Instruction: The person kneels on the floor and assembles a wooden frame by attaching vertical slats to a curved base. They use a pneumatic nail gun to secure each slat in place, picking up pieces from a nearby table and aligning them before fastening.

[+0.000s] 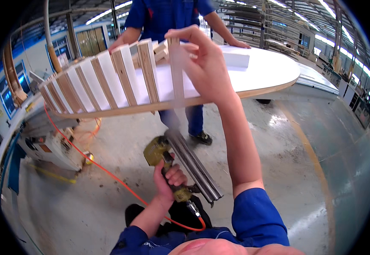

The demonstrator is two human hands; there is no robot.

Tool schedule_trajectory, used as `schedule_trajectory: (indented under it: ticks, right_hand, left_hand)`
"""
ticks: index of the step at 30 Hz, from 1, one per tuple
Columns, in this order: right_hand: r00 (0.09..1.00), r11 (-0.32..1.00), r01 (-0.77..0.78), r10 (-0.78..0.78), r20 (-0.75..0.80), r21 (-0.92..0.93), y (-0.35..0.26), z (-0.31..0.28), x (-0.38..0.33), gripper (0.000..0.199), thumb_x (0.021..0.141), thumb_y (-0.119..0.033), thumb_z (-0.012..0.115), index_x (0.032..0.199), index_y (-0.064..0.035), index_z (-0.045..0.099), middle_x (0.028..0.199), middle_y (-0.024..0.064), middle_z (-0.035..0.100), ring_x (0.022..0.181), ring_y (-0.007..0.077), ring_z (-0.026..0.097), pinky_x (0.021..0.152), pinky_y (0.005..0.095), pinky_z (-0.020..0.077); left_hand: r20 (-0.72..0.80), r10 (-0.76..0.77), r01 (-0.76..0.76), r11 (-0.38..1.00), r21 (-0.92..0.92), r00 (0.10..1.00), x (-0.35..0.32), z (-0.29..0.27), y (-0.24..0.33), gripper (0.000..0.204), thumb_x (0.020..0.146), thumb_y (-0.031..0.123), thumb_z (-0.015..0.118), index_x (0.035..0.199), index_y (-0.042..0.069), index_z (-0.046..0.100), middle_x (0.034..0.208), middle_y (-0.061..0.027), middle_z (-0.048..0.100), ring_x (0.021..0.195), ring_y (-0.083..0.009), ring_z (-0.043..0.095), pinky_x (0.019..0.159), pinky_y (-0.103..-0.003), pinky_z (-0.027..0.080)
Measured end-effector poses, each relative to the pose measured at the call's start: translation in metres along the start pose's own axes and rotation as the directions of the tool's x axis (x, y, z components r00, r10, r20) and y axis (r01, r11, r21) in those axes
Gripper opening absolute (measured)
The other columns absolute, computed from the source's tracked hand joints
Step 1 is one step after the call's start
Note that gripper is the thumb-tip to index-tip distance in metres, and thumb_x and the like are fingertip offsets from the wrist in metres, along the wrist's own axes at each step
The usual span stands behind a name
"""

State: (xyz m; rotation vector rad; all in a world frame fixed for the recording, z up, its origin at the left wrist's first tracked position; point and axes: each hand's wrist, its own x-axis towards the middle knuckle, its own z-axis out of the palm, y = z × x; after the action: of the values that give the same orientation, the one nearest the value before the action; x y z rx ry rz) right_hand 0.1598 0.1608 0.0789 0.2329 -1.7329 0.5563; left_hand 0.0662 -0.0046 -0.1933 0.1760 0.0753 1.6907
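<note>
Head view: at upper centre the right hand [206,63] pinches a pale wooden slat [176,72] upright against the curved plywood edge [151,107] of the white oval panel [261,72]. Lower centre, the left hand [170,180] is clenched round a pneumatic nail gun [180,159] trailing an orange air hose [104,170]. Fingers sit close to the nailing line; I judge a slipped slat or deflected nail could injure them.

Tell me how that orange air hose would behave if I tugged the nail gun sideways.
The orange hose looks thin and floppy: it sags in a loose curve across the floor, so it would probably trail along without much pull. It joins the nail gun below the left hand, so it might drag slightly there.
</note>
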Motion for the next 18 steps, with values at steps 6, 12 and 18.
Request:
schedule_trajectory:
  ticks: [6,12,18]
  right_hand:
    - [0.997,0.976,-0.08,0.078,0.022,0.202,0.002,0.002,-0.001,0.022,0.102,-0.005,0.062,0.123,0.0,0.062,0.118,0.0083,0.064,0.107,0.0171,0.065,0.093,0.0325,0.0557]
    - [0.991,0.981,-0.133,0.136,-0.01,0.142,-0.017,0.01,0.001,0.021,0.103,-0.007,0.063,0.122,0.001,0.062,0.118,0.008,0.065,0.108,0.017,0.066,0.093,0.0323,0.0558]
    - [1.0,1.0,0.004,-0.004,-0.007,-0.009,0.001,0.007,0.001,0.026,0.1,-0.015,0.067,0.124,-0.0046,0.064,0.124,0.0077,0.071,0.109,0.0174,0.069,0.094,0.038,0.0583]
  left_hand:
    - [0.151,-0.095,0.118,0.982,-0.15,0.984,0.011,0.005,-0.013,0.033,0.105,0.043,0.053,0.119,0.015,0.065,0.058,0.0093,0.037,0.045,-0.0037,0.037,0.049,-0.022,0.038]
    - [0.292,-0.135,0.2,0.958,-0.204,0.947,0.015,0.014,-0.012,0.033,0.105,0.043,0.053,0.12,0.017,0.066,0.058,0.0091,0.04,0.044,-0.0044,0.04,0.05,-0.022,0.039]
    - [0.329,-0.167,0.247,0.944,-0.217,0.93,0.022,0.016,-0.013,0.034,0.105,0.043,0.053,0.123,0.019,0.067,0.059,0.01,0.04,0.045,-0.0038,0.04,0.051,-0.022,0.038]
